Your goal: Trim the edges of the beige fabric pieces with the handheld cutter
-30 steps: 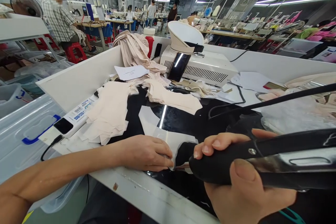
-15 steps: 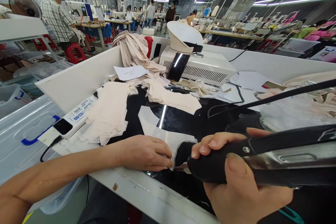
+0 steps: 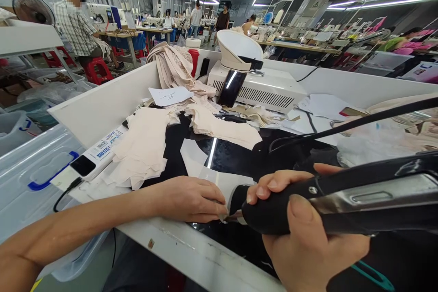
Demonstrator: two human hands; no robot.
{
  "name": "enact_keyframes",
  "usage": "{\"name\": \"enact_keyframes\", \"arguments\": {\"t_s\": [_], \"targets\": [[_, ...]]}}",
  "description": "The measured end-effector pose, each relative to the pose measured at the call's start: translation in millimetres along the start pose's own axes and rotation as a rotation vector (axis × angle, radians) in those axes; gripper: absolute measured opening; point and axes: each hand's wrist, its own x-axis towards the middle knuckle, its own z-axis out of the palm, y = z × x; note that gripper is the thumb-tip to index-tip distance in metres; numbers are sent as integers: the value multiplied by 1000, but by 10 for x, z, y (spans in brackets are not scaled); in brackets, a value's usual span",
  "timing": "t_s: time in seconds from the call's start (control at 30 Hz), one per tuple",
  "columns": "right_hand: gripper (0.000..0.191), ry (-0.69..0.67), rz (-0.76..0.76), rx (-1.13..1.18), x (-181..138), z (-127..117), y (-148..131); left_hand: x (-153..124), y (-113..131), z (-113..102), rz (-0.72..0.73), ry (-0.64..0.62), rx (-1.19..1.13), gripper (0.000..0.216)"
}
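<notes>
My right hand (image 3: 308, 237) is wrapped round the black handle of a large black and metal hand tool (image 3: 345, 200) held close to the camera, its front end just above the table edge. My left hand (image 3: 191, 198) lies palm down with its fingers together, pressing a pale translucent fabric piece (image 3: 219, 178) onto the glossy black work surface (image 3: 239, 153). The tool's tip sits right beside my left fingertips. A black cord (image 3: 352, 123) runs from the tool toward the right.
Stacks of beige cut fabric pieces (image 3: 143, 146) lie left and behind. A white machine with a curved white form (image 3: 260, 84) stands at the back. A power strip (image 3: 92, 157) lies at the left. White walls (image 3: 102, 105) fence the table. Other workers sit and stand further back.
The tool and my right hand have slid slightly left and up toward my left fingertips. My left hand has stayed in place on the fabric piece.
</notes>
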Motion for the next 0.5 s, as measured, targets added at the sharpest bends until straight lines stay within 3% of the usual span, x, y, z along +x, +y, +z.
{"name": "enact_keyframes", "arguments": {"t_s": [0.3,0.5], "targets": [[42,-45,5,2,-107,-55,-69,-34,10,-103,-21,-66,-72,30],[48,-29,-30,3,3,-124,-129,-103,172,-207,-12,-70,-130,26]]}}
